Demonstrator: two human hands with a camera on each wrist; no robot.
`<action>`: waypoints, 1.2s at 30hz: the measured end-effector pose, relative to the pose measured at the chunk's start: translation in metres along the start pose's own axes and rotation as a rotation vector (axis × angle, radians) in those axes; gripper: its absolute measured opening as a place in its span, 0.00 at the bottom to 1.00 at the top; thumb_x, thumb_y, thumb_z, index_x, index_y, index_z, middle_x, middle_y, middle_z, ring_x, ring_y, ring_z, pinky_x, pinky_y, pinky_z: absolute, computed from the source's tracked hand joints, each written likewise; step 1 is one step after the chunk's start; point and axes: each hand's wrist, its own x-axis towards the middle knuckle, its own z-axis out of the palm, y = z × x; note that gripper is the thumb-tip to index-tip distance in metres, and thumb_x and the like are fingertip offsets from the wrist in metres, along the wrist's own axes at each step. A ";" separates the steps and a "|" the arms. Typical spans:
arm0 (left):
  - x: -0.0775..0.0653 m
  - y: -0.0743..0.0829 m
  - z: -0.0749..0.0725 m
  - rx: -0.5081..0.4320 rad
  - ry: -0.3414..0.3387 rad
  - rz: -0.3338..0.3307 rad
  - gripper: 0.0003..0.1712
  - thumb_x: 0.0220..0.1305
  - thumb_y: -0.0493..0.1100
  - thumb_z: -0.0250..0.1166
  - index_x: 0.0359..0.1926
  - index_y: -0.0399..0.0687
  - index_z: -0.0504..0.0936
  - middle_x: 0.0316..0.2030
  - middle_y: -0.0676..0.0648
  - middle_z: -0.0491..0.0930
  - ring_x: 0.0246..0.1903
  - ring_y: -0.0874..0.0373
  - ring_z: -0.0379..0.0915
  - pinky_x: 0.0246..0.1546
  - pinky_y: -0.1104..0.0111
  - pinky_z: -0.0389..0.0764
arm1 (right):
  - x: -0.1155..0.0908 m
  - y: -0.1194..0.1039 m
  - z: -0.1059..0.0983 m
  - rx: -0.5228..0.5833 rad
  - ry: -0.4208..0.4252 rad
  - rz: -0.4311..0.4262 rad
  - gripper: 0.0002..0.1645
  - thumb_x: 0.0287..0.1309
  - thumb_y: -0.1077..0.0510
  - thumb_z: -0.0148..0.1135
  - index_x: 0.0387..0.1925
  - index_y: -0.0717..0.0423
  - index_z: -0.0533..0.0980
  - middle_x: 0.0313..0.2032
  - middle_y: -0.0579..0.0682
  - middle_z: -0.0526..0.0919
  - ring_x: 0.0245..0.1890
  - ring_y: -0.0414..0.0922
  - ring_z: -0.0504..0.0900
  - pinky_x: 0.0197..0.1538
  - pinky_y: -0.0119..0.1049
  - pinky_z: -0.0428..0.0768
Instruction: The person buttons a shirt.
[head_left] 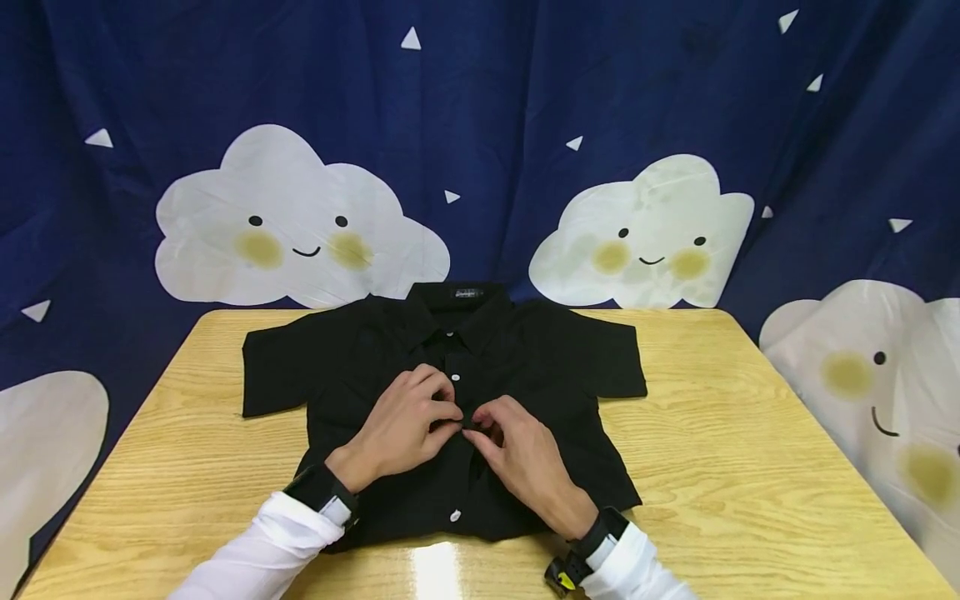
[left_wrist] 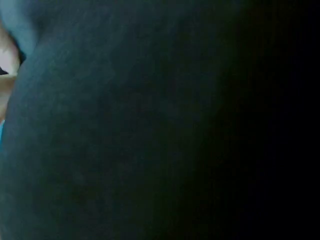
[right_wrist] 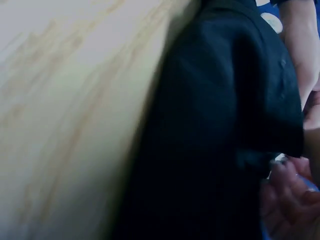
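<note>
A black short-sleeved shirt [head_left: 555, 358] lies front up on the table, collar at the far side. White buttons run down its front; one button [head_left: 455, 377] shows above the hands and another button [head_left: 455, 516] near the hem. My left hand [head_left: 408, 421] pinches the shirt's front edge between thumb and fingers at mid-chest. Facing it, my right hand [head_left: 525, 454] pinches the other side of the opening, fingertips almost meeting the left ones. Whatever lies between the fingertips is hidden. Dark cloth fills most of the left wrist view, and the right wrist view shows the front edge lifted.
The light wooden table [head_left: 750, 467] extends on both sides of the shirt. Behind it hangs a dark blue curtain [head_left: 480, 100] with smiling clouds and white triangles. Both wrists wear black straps, and a small black and yellow device [head_left: 561, 577] hangs at the right one.
</note>
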 end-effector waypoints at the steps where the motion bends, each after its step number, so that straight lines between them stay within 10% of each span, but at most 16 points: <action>1: 0.000 -0.001 0.000 -0.025 -0.016 -0.010 0.01 0.55 0.44 0.70 0.30 0.56 0.88 0.37 0.53 0.74 0.44 0.55 0.66 0.42 0.60 0.68 | 0.000 0.000 0.000 -0.002 -0.022 0.007 0.11 0.51 0.55 0.72 0.35 0.49 0.78 0.31 0.39 0.76 0.25 0.33 0.74 0.28 0.27 0.73; 9: 0.002 -0.002 0.002 -0.157 -0.120 -0.038 0.03 0.60 0.42 0.65 0.30 0.56 0.83 0.43 0.54 0.74 0.50 0.55 0.63 0.50 0.53 0.64 | 0.002 -0.001 -0.001 0.209 -0.201 0.193 0.05 0.60 0.57 0.65 0.36 0.53 0.82 0.31 0.40 0.82 0.28 0.34 0.78 0.33 0.30 0.77; 18: -0.002 0.017 0.009 -0.070 0.087 -0.201 0.10 0.51 0.40 0.73 0.29 0.50 0.78 0.26 0.57 0.72 0.26 0.63 0.68 0.27 0.71 0.71 | 0.001 0.000 0.003 0.268 -0.144 0.308 0.02 0.57 0.56 0.66 0.30 0.49 0.81 0.19 0.36 0.72 0.19 0.34 0.69 0.24 0.29 0.69; 30: -0.006 0.023 0.008 -0.616 -0.036 -0.608 0.03 0.56 0.40 0.70 0.33 0.47 0.88 0.26 0.56 0.83 0.23 0.67 0.78 0.27 0.72 0.78 | 0.000 -0.001 0.004 0.237 -0.085 0.181 0.06 0.62 0.60 0.62 0.37 0.50 0.84 0.34 0.39 0.81 0.35 0.36 0.78 0.40 0.34 0.77; 36: -0.008 0.025 0.007 -0.628 -0.022 -0.656 0.05 0.52 0.39 0.73 0.32 0.48 0.88 0.28 0.55 0.84 0.26 0.67 0.79 0.27 0.72 0.78 | 0.001 -0.002 0.004 0.279 -0.098 0.226 0.07 0.61 0.57 0.63 0.39 0.52 0.84 0.36 0.41 0.84 0.38 0.37 0.80 0.42 0.35 0.78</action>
